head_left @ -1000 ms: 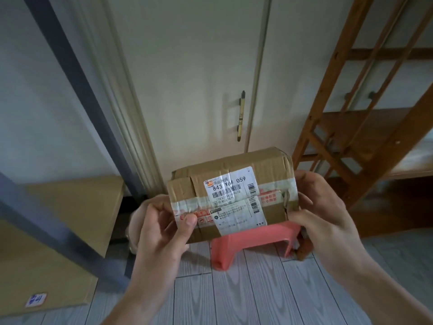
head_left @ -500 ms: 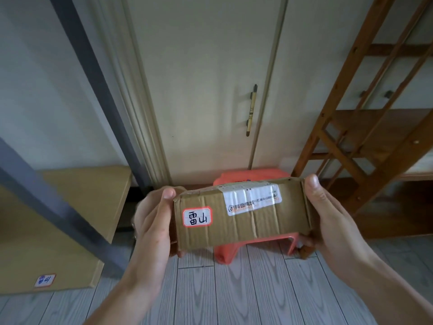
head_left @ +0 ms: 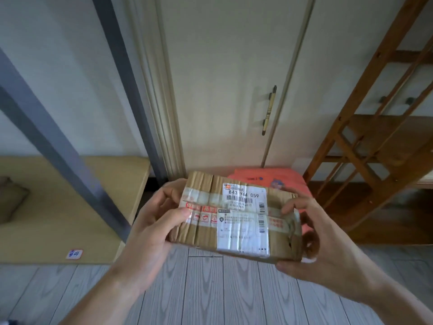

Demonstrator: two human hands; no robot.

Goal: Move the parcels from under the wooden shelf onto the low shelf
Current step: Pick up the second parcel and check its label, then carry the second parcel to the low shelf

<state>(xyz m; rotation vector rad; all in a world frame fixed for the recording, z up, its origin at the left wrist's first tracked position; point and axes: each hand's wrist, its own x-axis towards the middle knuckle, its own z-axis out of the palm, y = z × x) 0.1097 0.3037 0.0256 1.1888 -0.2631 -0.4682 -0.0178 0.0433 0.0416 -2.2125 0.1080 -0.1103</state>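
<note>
Brown taped cardboard parcel [head_left: 234,219] with white labels, clasped at both ends by left hand [head_left: 152,221] and right hand [head_left: 311,252], held label-up above grey plank floor [head_left: 210,289], short of pale low shelf [head_left: 112,174], likely for steady carrying.

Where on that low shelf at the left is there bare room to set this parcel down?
The low shelf is mostly bare between the grey post and its right edge, and forward toward the small sticker. Its far left end holds a soft brown item. Both hands hold the parcel.
</note>
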